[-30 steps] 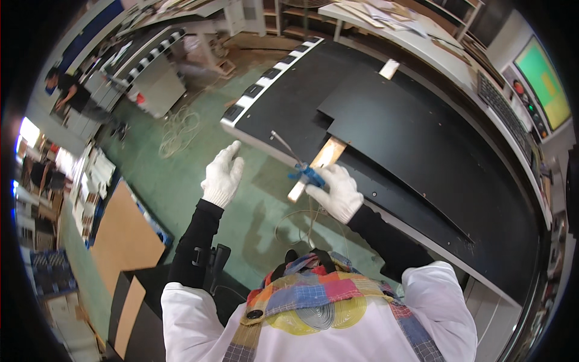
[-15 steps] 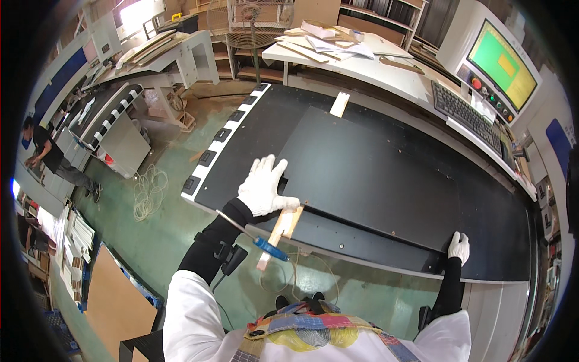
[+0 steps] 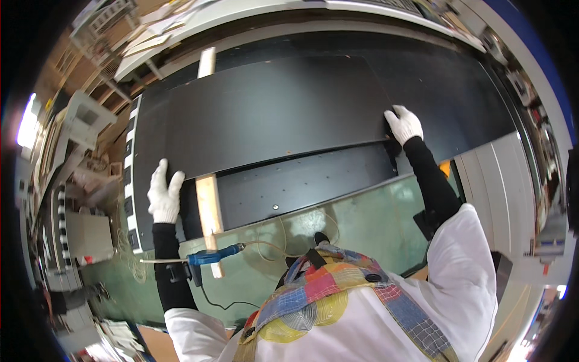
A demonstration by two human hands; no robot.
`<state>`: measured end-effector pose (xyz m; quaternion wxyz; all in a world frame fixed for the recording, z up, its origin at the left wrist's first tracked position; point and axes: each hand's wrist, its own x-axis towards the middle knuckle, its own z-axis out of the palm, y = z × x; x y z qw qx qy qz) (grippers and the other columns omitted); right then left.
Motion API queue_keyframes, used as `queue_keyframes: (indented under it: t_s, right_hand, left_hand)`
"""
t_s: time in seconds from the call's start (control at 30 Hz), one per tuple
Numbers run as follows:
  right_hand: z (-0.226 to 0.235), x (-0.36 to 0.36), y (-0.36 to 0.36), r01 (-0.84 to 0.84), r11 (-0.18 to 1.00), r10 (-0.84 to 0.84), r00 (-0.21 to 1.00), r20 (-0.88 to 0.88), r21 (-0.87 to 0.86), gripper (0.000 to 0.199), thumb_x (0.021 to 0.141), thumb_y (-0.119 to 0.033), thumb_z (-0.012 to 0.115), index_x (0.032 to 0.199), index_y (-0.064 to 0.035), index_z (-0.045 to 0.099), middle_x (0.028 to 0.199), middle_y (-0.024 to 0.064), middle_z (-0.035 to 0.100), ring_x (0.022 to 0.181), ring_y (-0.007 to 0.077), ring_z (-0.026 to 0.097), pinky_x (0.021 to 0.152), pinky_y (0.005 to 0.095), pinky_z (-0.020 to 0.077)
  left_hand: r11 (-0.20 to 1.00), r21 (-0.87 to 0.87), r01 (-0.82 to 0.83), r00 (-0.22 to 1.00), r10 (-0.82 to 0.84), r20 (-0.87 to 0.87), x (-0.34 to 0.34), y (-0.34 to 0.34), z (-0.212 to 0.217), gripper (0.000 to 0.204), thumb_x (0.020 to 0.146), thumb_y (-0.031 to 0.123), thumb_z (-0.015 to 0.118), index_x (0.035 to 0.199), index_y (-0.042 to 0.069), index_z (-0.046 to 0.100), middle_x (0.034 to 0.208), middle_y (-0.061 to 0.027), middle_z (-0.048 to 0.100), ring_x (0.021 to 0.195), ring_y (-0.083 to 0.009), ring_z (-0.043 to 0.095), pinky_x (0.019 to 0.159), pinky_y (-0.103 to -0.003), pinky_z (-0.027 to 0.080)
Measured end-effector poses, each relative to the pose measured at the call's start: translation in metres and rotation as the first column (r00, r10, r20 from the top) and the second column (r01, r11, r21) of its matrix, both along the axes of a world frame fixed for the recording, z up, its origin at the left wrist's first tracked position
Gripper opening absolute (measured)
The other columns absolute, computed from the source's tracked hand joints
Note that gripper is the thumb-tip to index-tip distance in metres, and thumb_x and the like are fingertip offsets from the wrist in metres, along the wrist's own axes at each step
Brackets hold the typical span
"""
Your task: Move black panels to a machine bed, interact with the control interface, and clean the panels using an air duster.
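Note:
A flat dark rectangular panel (image 3: 283,111) lies on the black tabletop, over a pale wooden strip (image 3: 208,202) that sticks out at its front and back. At the panel's front left corner is my left hand (image 3: 163,196), in a white glove. Its fingers are stretched upward along the left edge, with the thumb apart by the front edge. My right hand (image 3: 405,125), gloved too, has its fingers bent at the panel's right edge near the front corner. A blue air blow gun (image 3: 214,254) with a long thin nozzle hangs by my left forearm.
The black table (image 3: 446,102) has a black-and-white left border (image 3: 130,163). A white bench (image 3: 241,23) with boards runs behind it. A thin pale hose (image 3: 283,232) hangs near the front edge, and a wooden shelf rack (image 3: 99,66) stands at far left.
My view has turned rightward and down. My left hand has left the wooden strip and sits at the panel's left front corner. My right hand remains near its right corner.

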<state>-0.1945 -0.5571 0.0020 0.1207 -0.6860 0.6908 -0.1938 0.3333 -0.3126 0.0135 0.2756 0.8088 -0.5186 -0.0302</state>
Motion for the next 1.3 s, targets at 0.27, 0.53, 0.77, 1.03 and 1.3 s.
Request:
queue_keyframes:
  t_s: [0.27,0.53,0.77,1.03,1.3]
  right_hand:
    - [0.030,-0.039,0.017,-0.405,0.855,0.374,0.914,0.157,0.324,0.083,0.069,-0.034,0.081,0.135,0.0023,0.047,0.124,0.0251,0.058,0.117,0.0356,0.056,0.098,0.0353,0.0448]
    - [0.022,-0.043,0.007,-0.305,0.885,0.363,0.925,-0.111,0.352,0.087,0.061,-0.032,0.087,0.132,0.0036,0.049,0.121,0.0240,0.060,0.112,0.0348,0.059,0.094,0.0375,0.0478]
    - [0.045,-0.035,0.020,-0.274,0.872,0.411,0.860,-0.303,0.406,0.061,0.062,-0.042,0.078,0.100,0.0033,0.065,0.101,0.0250,0.066,0.101,0.0369,0.063,0.086,0.0412,0.0507]
    - [0.033,-0.008,0.043,-0.213,0.930,0.311,0.889,-0.336,0.298,0.052,0.067,-0.038,0.080,0.096,0.0037,0.067,0.098,0.0261,0.066,0.098,0.0393,0.063,0.084,0.0427,0.0514]
    - [0.020,-0.038,0.058,-0.128,0.966,0.182,0.954,-0.240,0.224,0.046,0.065,-0.035,0.072,0.090,0.0034,0.066,0.088,0.0253,0.065,0.089,0.0390,0.065,0.079,0.0442,0.0517]
  left_hand:
    - [0.979,-0.068,0.190,0.867,-0.200,-0.456,0.029,0.009,-0.006,0.081,0.072,0.003,0.079,0.141,-0.004,0.038,0.143,-0.0186,0.044,0.133,-0.0257,0.041,0.109,-0.033,0.037]
    - [0.990,0.080,0.117,0.990,-0.122,0.073,0.022,-0.009,-0.010,0.071,0.073,0.009,0.079,0.136,0.002,0.048,0.129,-0.0217,0.056,0.120,-0.0320,0.055,0.100,-0.036,0.045]
    - [0.965,0.016,0.263,0.952,-0.262,0.156,0.033,-0.013,-0.013,0.065,0.074,0.019,0.077,0.131,0.003,0.050,0.112,-0.0235,0.061,0.104,-0.0397,0.059,0.089,-0.041,0.049]
    - [0.978,0.118,0.174,0.935,-0.202,0.292,0.048,-0.002,-0.023,0.069,0.075,0.016,0.076,0.136,0.007,0.045,0.114,-0.0219,0.060,0.101,-0.0378,0.061,0.081,-0.045,0.051]
    - [0.969,-0.051,0.242,0.970,-0.239,0.052,0.012,-0.029,-0.027,0.054,0.083,0.002,0.063,0.134,0.001,0.047,0.126,-0.0234,0.054,0.116,-0.0379,0.054,0.099,-0.039,0.043]
